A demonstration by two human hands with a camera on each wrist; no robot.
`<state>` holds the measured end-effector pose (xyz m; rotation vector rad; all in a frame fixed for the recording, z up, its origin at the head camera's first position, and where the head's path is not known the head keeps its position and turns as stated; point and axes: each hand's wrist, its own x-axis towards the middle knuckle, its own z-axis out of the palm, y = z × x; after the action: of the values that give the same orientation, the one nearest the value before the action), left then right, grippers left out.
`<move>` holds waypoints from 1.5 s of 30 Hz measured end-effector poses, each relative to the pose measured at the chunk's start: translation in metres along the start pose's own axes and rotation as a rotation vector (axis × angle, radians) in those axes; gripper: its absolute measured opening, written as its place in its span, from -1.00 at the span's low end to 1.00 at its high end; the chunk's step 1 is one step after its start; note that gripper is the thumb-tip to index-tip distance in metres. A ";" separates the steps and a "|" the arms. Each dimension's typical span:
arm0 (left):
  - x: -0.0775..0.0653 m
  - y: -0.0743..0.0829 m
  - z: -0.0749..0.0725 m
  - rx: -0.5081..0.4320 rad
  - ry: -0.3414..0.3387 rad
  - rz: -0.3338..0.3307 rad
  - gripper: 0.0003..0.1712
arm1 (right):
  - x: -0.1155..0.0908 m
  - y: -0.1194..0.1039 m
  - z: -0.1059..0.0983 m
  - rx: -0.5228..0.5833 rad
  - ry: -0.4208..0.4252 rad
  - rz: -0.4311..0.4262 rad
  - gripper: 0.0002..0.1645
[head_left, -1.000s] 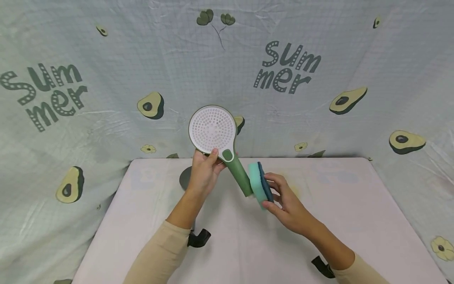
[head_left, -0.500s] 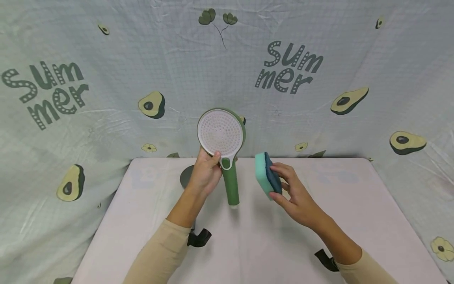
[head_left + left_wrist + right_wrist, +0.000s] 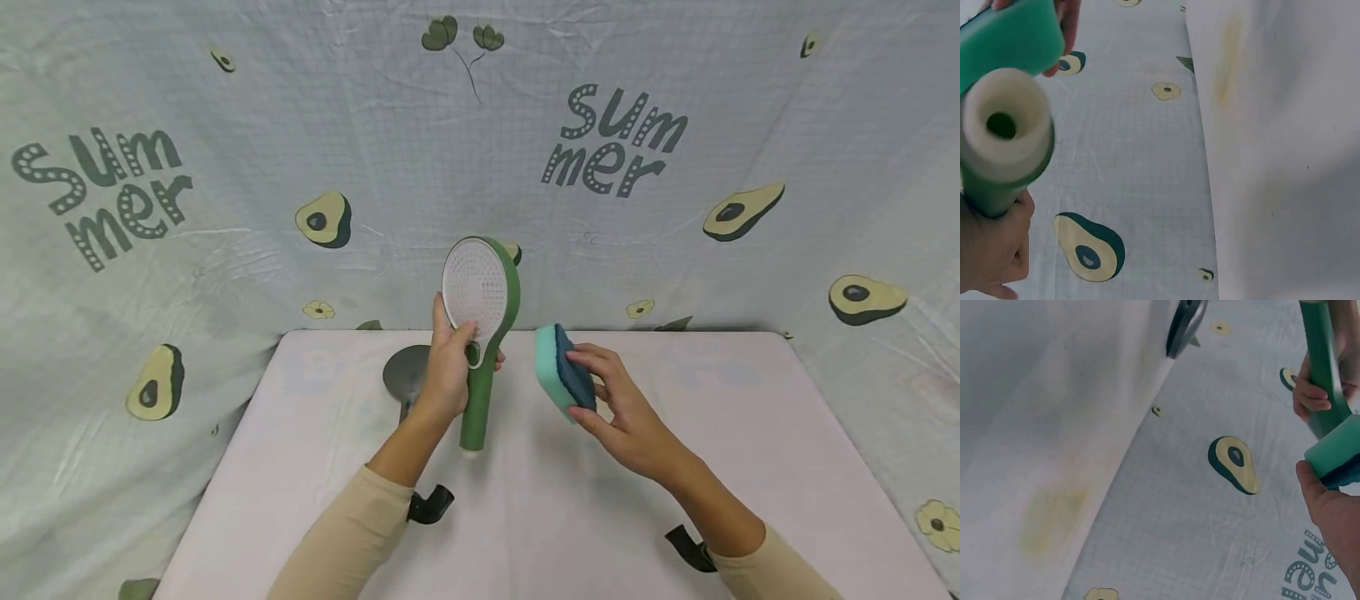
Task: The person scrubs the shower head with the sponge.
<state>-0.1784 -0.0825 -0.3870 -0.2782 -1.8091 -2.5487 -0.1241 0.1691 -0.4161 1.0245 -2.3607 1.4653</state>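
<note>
My left hand point(image 3: 447, 367) grips a green shower head point(image 3: 477, 287) where the head meets the handle, thumb on the front. Its white nozzle face is turned partly to the left, and the handle points down. In the left wrist view the hollow white end of the handle point(image 3: 1010, 125) faces the camera. A sponge point(image 3: 564, 371), light teal with a dark blue scouring side, is pinched between the thumb and fingers of my right hand point(image 3: 633, 417). The sponge is held upright and slightly tilted, to the right of the shower head, with a gap between them in the head view.
A grey round-headed object point(image 3: 406, 372) with a narrow stem lies on the white table point(image 3: 600, 517), partly behind my left forearm. Black straps point(image 3: 431, 505) show by both wrists. A cloth printed with avocados hangs behind the table.
The handle has swung away from the sponge to point down and slightly left, and the nozzle face has turned left. The right hand has drawn the sponge off the handle, slightly right and up.
</note>
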 end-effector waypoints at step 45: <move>-0.010 -0.008 -0.005 -0.045 -0.251 -0.156 -0.50 | 0.041 0.004 -0.002 -0.306 0.008 0.046 -0.22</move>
<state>-0.1698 -0.0858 -0.3977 -0.4975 -1.9259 -2.7732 -0.1573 0.1529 -0.3985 0.8883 -2.5147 1.0711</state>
